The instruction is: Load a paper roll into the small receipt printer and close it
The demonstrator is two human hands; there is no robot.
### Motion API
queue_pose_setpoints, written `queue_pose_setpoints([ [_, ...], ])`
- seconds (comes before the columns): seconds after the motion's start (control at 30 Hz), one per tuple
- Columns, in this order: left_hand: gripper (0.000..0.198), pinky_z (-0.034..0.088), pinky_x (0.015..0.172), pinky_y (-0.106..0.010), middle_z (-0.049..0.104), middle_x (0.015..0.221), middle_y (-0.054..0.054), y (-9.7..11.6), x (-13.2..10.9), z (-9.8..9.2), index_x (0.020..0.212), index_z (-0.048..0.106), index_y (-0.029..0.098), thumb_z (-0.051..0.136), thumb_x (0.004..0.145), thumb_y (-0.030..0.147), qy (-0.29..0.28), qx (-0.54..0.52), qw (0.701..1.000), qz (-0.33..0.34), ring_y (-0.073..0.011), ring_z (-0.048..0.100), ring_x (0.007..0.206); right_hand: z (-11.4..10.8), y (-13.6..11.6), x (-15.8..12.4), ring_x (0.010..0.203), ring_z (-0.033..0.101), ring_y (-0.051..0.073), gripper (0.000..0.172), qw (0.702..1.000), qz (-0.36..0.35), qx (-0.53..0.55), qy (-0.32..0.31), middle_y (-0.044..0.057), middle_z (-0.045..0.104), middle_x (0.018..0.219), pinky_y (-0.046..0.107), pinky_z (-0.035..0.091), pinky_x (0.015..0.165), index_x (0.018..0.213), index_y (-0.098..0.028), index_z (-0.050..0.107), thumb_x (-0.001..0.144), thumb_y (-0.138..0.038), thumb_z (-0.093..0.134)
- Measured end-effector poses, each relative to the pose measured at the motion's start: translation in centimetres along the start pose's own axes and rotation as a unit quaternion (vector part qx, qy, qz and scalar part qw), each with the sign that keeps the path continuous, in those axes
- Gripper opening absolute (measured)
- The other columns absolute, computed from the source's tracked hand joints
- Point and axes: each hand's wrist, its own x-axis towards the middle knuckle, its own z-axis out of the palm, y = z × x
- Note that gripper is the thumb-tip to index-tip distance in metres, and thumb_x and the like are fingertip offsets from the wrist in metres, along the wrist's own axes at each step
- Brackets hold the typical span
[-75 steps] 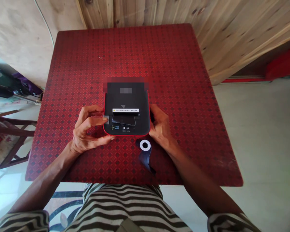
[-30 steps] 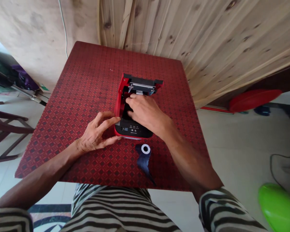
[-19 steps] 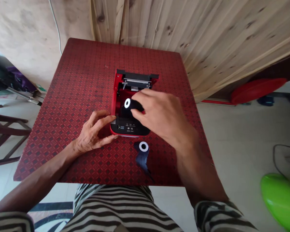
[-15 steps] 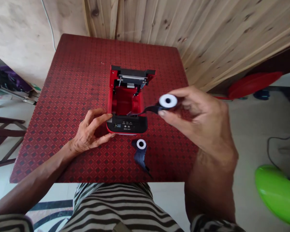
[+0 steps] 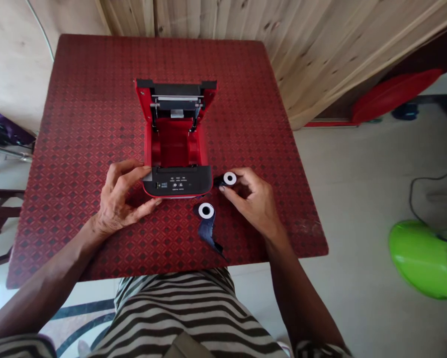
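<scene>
A small red-and-black printer stands on the table with its lid raised; its red paper bay holds nothing. My left hand grips the front left corner, fingers on the side and top, thumb along the front. Just right of the printer, my right hand pinches a small roll with a white end and a dark strip trailing toward the printer. A second such roll lies in front, its dark blue strip unrolled toward the table's near edge. My right fingertips are partly hidden behind the held roll.
The red patterned table meets a wooden plank wall at the back. A green plastic seat is on the floor to the right, near a cable. A dark wooden chair is at the left.
My right hand has lowered toward the table with the roll, now beside the printer's front right. The printer appears turned more squarely toward me, with my left hand still on it. The camera view has shifted.
</scene>
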Motion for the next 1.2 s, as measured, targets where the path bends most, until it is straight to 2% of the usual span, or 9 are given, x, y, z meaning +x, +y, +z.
queue_pose_setpoints([
  [0.2,0.072,0.066,0.094,-0.045,0.068,0.124,-0.01,-0.1,0.1,0.0,0.149,0.054,0.028,0.085,0.087,0.049,0.003,0.024,0.999,0.022,-0.0273,0.069,0.115,-0.5,0.3,-0.8,0.078,0.075,0.02,0.043,1.0,0.005,0.0,0.012,0.002,0.08,0.093,0.036,0.06,0.075,0.125,-0.023,0.069,0.085,-0.031,0.081],
  [0.33,0.072,0.066,0.094,-0.046,0.068,0.124,-0.01,-0.1,0.1,0.0,0.149,0.054,0.027,0.084,0.088,0.051,0.002,0.028,0.999,0.022,-0.0271,0.069,0.114,-2.1,-1.4,-3.0,0.07,0.074,0.016,0.011,0.997,0.001,-0.023,0.069,0.001,0.081,0.089,0.031,0.059,0.066,0.103,-0.025,0.076,0.092,-0.028,0.079],
  [0.4,0.072,0.066,0.095,-0.046,0.067,0.125,-0.011,-0.1,0.1,0.0,0.15,0.054,0.027,0.084,0.088,0.05,-0.002,0.025,0.999,0.02,-0.0275,0.068,0.115,-2.4,-2.1,-3.9,0.073,0.076,0.016,0.004,1.0,-0.028,-0.008,0.005,0.001,0.082,0.09,0.03,0.061,0.068,0.098,-0.026,0.079,0.094,-0.025,0.079],
  [0.47,0.073,0.066,0.094,-0.047,0.067,0.126,-0.011,-0.2,0.1,0.1,0.151,0.054,0.026,0.084,0.088,0.049,0.002,0.02,1.0,0.023,-0.0274,0.068,0.115,-1.9,-2.4,-4.2,0.092,0.081,0.019,0.021,0.995,-0.068,0.021,-0.069,0.003,0.085,0.107,0.033,0.066,0.082,0.114,-0.026,0.08,0.094,-0.021,0.078],
  [0.6,0.076,0.066,0.092,-0.046,0.067,0.125,-0.011,-0.3,0.1,0.1,0.152,0.054,0.025,0.085,0.087,0.05,0.01,0.017,0.999,0.035,-0.0273,0.069,0.114,0.7,-1.5,-3.6,0.119,0.077,0.022,0.04,0.986,-0.112,0.044,-0.112,0.007,0.081,0.129,0.043,0.062,0.107,0.132,-0.025,0.075,0.095,-0.01,0.07],
  [0.73,0.074,0.067,0.093,-0.044,0.068,0.126,-0.01,-0.1,0.0,0.1,0.152,0.053,0.029,0.084,0.088,0.052,0.002,0.012,1.0,0.019,-0.0263,0.069,0.113,1.6,-1.6,-3.1,0.109,0.079,0.022,0.028,0.98,-0.126,0.057,-0.142,0.005,0.084,0.117,0.044,0.063,0.102,0.123,-0.026,0.077,0.096,-0.018,0.074],
  [0.87,0.071,0.066,0.096,-0.043,0.068,0.127,-0.012,0.1,-0.1,0.0,0.148,0.055,0.024,0.083,0.089,0.051,-0.006,0.01,1.0,0.017,-0.027,0.07,0.115,-1.5,-5.3,-2.9,0.104,0.078,0.021,0.027,0.972,-0.137,0.069,-0.181,0.004,0.081,0.114,0.039,0.064,0.096,0.122,-0.026,0.073,0.096,-0.024,0.076],
  [1.03,0.071,0.065,0.099,-0.042,0.066,0.127,-0.012,0.0,-0.1,0.0,0.15,0.053,0.023,0.082,0.09,0.05,-0.009,0.019,0.999,0.024,-0.0261,0.069,0.116,-4.7,-11.7,0.9,0.111,0.071,0.025,0.034,0.962,-0.237,-0.07,-0.12,0.009,0.073,0.122,0.043,0.061,0.098,0.137,-0.025,0.064,0.103,-0.023,0.066],
  [1.2,0.066,0.065,0.098,-0.04,0.064,0.127,-0.012,0.1,-0.3,-0.1,0.152,0.052,0.022,0.074,0.097,0.05,-0.015,-0.002,1.0,0.017,-0.0247,0.069,0.116,-0.4,-12.8,7.1,0.113,0.065,0.029,0.021,0.907,-0.311,-0.242,-0.148,0.011,0.072,0.113,0.049,0.056,0.105,0.12,-0.016,0.071,0.103,-0.013,0.059],
])
